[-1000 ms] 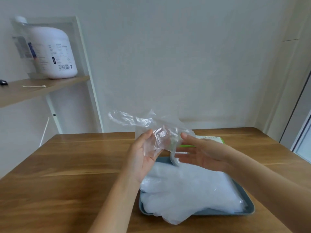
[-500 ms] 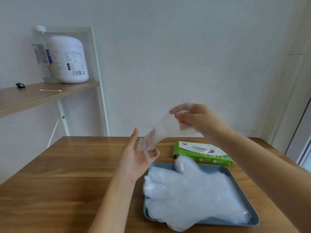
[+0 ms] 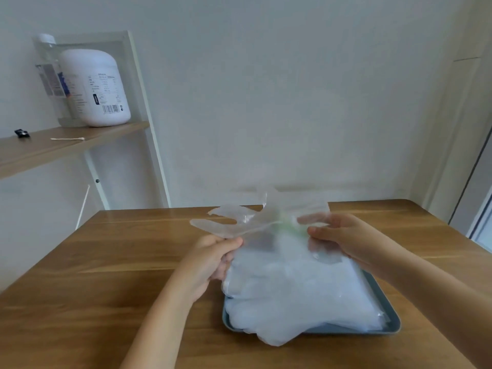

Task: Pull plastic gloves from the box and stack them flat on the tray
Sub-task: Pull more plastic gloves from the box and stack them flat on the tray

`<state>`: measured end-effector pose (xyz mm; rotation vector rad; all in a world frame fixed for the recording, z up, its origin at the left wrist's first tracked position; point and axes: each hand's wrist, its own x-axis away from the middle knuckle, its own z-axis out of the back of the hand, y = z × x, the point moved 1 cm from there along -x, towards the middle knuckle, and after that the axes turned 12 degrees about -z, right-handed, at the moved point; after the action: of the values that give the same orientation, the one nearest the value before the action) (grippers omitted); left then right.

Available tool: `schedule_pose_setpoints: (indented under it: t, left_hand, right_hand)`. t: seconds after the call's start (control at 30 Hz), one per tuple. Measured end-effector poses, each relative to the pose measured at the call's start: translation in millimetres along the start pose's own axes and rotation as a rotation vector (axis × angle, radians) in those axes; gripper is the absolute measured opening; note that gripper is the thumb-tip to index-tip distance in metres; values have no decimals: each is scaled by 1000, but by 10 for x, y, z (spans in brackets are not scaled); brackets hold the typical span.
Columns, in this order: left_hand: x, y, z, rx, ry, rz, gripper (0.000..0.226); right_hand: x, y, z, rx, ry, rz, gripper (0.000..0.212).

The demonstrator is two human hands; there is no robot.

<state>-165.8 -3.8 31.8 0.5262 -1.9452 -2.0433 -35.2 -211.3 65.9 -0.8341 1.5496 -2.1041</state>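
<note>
A thick pile of gloves (image 3: pixel 292 294) is already lying on the grey-blue tray (image 3: pixel 394 324), which is sitting on the wooden counter (image 3: pixel 106 262) toward 5 o'clock of the view, so a good share of the job is looking done. The pile is lying roughly flat, though it is spilling over the tray's near rim at 6 o'clock. One more glove (image 3: pixel 239 222) is hanging in the air over the tray's far end, stretched between both hands. The left hand (image 3: pixel 210 259) is pinching its edge between thumb and curled fingers on the 9 o'clock side, and the right hand (image 3: pixel 343 241) is pinching the opposite edge on the 3 o'clock side. The glove's finger shapes are trailing off toward 9 to 10 o'clock. Whether its lower edge is touching the pile cannot be told through the clear film. As I judge it, this glove is waiting to be lowered and smoothed onto the pile, which is the step now in hand. The box (image 3: pixel 288 227) is showing only as a faint green blur behind the film, at 12 o'clock from the tray. How many gloves are remaining inside is hidden, so what is left of the task is staying uncertain. Off at 10 o'clock, a white jug (image 3: pixel 95 86) is standing on a wooden shelf (image 3: pixel 66 147), well apart from the work.
</note>
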Motion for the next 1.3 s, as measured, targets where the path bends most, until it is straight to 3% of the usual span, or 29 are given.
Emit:
schedule_pose_setpoints:
  t: [0.13,0.47,0.6,0.73,0.87,0.97,1.07,1.13,1.2,1.23,1.3]
  left_hand:
    - [-5,-97,-120,-292,-97,76,21]
    - [-11,-87,-115,-625,-182,224,27]
    - [20,164,2,-873,-40,103,36]
    - [62,301,-177,-925,132,-218,24]
    - [-17,106,-650,-864,-92,-395,12]
    - [-132,-205,-907,-983,-417,-433,44]
    - [-192,-480,-954,-1101,-630,-388,69]
    - [-193,-617,-922,-1151,-690,-368,76]
    - [-193,-681,-896,-1183,-697,-368,80]
    - [-196,-687,-898,-1198,-703,-368,83]
    - [-202,-691,-914,-1209,-714,-352,89]
  right_hand:
    - [10,272,106,40,66,-73,20]
    - [31,713,213,451,182,-183,27]
    - [13,746,222,393,169,-242,30]
    - [-3,763,249,368,164,-265,30]
    - [1,769,249,380,163,-270,30]
    - [3,768,246,378,171,-271,30]
    - [40,760,282,441,206,-251,32]
    - [81,742,337,608,333,-164,40]
    - [130,684,363,844,507,37,49]
    - [136,646,349,933,518,150,51]
    - [129,572,269,1067,312,270,51]
